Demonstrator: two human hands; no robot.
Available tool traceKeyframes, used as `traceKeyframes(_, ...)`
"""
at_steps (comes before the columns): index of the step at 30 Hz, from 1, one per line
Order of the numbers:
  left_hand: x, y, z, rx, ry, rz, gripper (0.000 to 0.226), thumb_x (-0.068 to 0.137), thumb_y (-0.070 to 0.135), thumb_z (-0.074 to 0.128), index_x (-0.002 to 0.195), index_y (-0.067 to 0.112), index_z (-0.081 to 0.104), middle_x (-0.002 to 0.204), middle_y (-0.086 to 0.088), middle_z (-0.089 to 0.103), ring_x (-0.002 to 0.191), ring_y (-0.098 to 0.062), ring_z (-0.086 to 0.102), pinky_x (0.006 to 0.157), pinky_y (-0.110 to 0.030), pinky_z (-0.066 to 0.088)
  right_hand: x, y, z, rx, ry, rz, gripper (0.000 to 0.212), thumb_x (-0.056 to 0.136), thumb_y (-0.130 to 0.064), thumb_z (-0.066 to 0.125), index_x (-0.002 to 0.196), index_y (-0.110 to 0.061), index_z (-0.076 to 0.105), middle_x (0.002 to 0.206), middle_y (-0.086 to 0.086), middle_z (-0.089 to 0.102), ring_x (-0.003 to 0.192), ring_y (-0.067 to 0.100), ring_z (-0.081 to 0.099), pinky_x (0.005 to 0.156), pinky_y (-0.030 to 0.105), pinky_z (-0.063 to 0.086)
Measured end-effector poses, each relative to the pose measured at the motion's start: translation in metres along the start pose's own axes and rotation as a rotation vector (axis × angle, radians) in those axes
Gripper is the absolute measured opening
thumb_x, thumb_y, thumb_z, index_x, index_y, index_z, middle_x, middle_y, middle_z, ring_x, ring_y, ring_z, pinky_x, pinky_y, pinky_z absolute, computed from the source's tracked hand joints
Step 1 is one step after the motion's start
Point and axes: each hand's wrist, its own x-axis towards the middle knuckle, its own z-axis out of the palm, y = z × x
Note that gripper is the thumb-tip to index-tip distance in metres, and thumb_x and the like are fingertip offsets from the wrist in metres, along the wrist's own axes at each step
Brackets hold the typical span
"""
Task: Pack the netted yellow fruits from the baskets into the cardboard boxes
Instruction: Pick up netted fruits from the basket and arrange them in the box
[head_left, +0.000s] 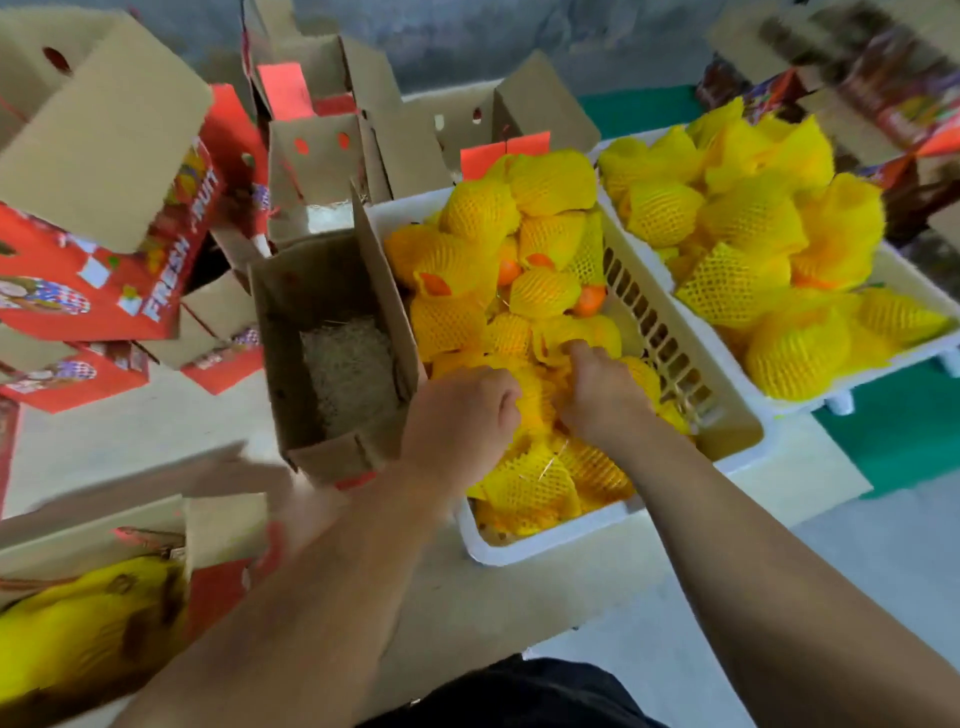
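- Nearest the camera, two bare forearms are reaching forward and down, over a dark garment at the bottom edge, into the near white basket (545, 540).
- The left hand (462, 410) is curling its fingers into yellow netting, gripping a netted fruit (535, 400) at the basket's near end.
- The right hand (597, 389) is digging in just beside it, fingers buried in netting; it appears to be grasping fruit too, though the fingertips are hidden.
- The open cardboard box (332, 358), lined with straw, is standing touching the basket's left wall, its long axis running away from the camera.
- So the fruit needs to travel left; the left hand is nearer the box.
- A second basket (883, 364) of netted fruit is sitting further right.
- A filled box (93, 587) is lying at lower left.
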Motion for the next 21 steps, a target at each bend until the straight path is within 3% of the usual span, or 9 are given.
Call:
traceKeyframes(3, 0.002, -0.003, 0.009, 0.119, -0.024, 0.004, 0.016, 0.093, 0.036, 0.058, 0.099, 0.026, 0.070, 0.090, 0.004, 0.071, 0.087, -0.022, 0.065, 0.068, -0.036, 0.049, 0.031, 0.019, -0.003, -0.087, -0.137, 0.158, 0.070, 0.091, -0.039, 0.070, 0.141, -0.020, 0.024, 0.141, 0.024, 0.038, 0.131, 0.049, 0.042, 0.102, 0.053, 0.043)
traceKeyframes(8, 0.007, -0.003, 0.016, 0.232, -0.089, 0.007, 0.027, 0.091, 0.045, 0.059, 0.111, 0.029, 0.066, 0.098, 0.007, 0.070, 0.094, -0.020, 0.066, 0.077, -0.038, 0.051, 0.043, 0.027, 0.021, -0.221, -0.168, 0.105, 0.101, 0.077, -0.043, 0.082, 0.143, -0.022, 0.008, 0.143, 0.024, 0.037, 0.139, 0.043, 0.028, 0.110, 0.050, 0.029)
traceKeyframes(10, 0.008, -0.001, 0.016, 0.251, -0.100, 0.010, 0.029, 0.090, 0.046, 0.058, 0.112, 0.028, 0.065, 0.100, 0.007, 0.070, 0.096, -0.021, 0.065, 0.077, -0.038, 0.050, 0.047, 0.031, 0.022, -0.288, -0.146, 0.073, 0.095, 0.079, -0.037, 0.079, 0.141, -0.022, 0.008, 0.144, 0.018, 0.042, 0.139, 0.038, 0.027, 0.109, 0.049, 0.027)
traceKeyframes(12, 0.009, 0.000, 0.017, 0.280, -0.101, 0.004, 0.032, 0.090, 0.049, 0.057, 0.114, 0.028, 0.062, 0.103, 0.006, 0.069, 0.098, -0.021, 0.065, 0.077, -0.037, 0.049, 0.049, 0.036, 0.016, -0.254, -0.103, 0.073, 0.090, 0.076, -0.044, 0.081, 0.134, -0.023, 0.016, 0.141, 0.011, 0.049, 0.137, 0.035, 0.032, 0.105, 0.047, 0.029)
traceKeyframes(15, 0.009, -0.002, 0.021, 0.309, -0.104, -0.011, 0.052, 0.088, 0.064, 0.055, 0.127, 0.030, 0.053, 0.112, 0.006, 0.069, 0.105, -0.021, 0.064, 0.080, -0.037, 0.045, 0.042, 0.039, 0.007, -0.087, -0.018, 0.098, 0.085, 0.066, -0.065, 0.078, 0.122, -0.025, 0.028, 0.136, 0.009, 0.050, 0.134, 0.037, 0.037, 0.103, 0.051, 0.031)
traceKeyframes(18, 0.009, -0.002, 0.021, 0.278, -0.097, -0.032, 0.098, 0.077, 0.088, 0.047, 0.154, 0.027, 0.032, 0.128, 0.000, 0.063, 0.114, -0.024, 0.063, 0.085, -0.039, 0.047, 0.037, 0.040, 0.000, 0.252, 0.076, 0.051, 0.074, 0.074, -0.062, 0.075, 0.127, -0.023, 0.041, 0.128, 0.008, 0.057, 0.123, 0.035, 0.051, 0.094, 0.046, 0.040)
traceKeyframes(21, 0.008, 0.001, 0.017, 0.202, -0.066, -0.033, 0.123, 0.069, 0.098, 0.042, 0.164, 0.030, 0.007, 0.140, -0.002, 0.054, 0.112, -0.027, 0.064, 0.084, -0.042, 0.051, 0.032, 0.024, -0.002, 0.760, -0.127, -0.086, 0.066, 0.082, -0.049, 0.082, 0.134, -0.022, 0.051, 0.119, 0.002, 0.067, 0.107, 0.019, 0.064, 0.079, 0.034, 0.051)
